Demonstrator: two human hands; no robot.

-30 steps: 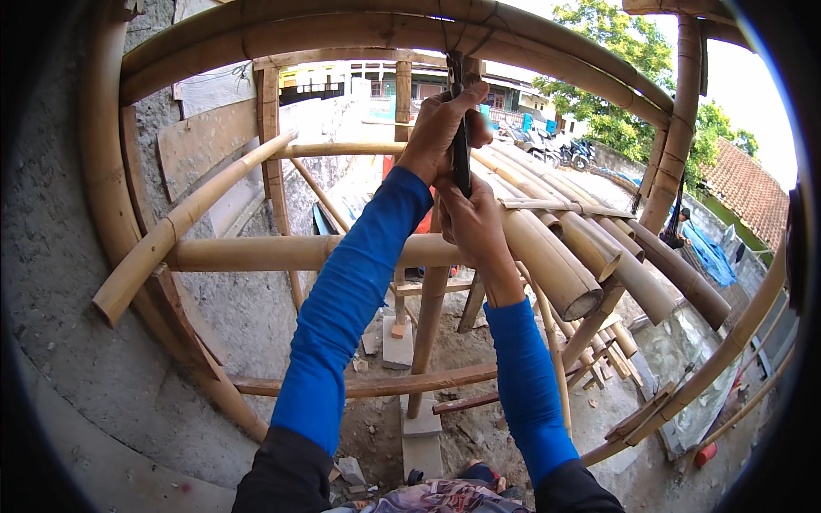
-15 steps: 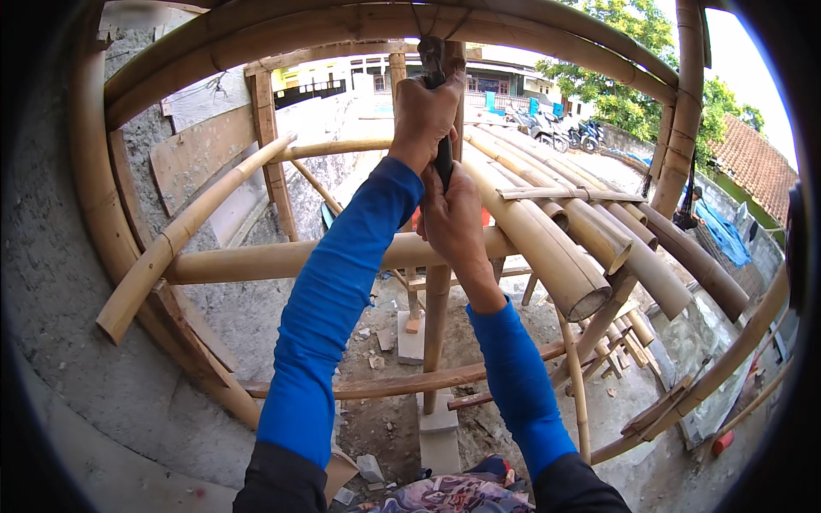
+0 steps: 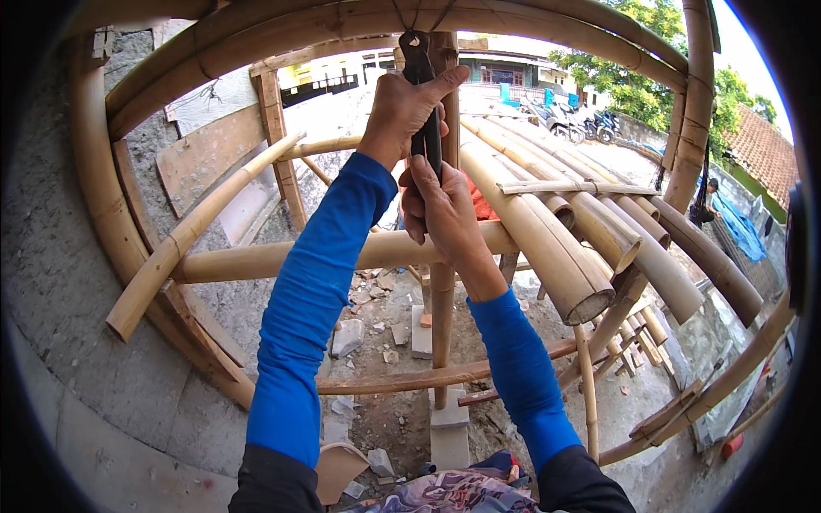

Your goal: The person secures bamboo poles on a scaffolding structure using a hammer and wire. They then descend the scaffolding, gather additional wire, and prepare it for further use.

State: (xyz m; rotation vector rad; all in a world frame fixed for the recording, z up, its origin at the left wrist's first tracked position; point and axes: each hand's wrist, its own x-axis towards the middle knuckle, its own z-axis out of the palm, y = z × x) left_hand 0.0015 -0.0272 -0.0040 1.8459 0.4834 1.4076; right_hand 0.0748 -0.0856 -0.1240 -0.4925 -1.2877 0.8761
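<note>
Basically, we had both bare hands on one tool, a pair of black pincers, held up in the upper middle of the view, just under the double bamboo beam. Its long axis ran close to vertical, head up and handles down, with the top leaning a little toward our left. The head met or nearly met the dark wire ties hanging at the beam; we couldn't tell if the jaws had wire between them. Our left hand was wrapped around the upper handles just below the head, thumb stretched across toward the right. Our right hand was closed around the lower handle ends, thumb lying upward along them. The handles stood close together. Both arms reached up in blue sleeves. Right behind the tool we saw an upright bamboo post; below the hands, a horizontal bamboo rail. To our right, a row of cut bamboo poles pointed their open ends toward us, a thin slat lying across them. Broken rubble lay on the ground beneath.
</note>
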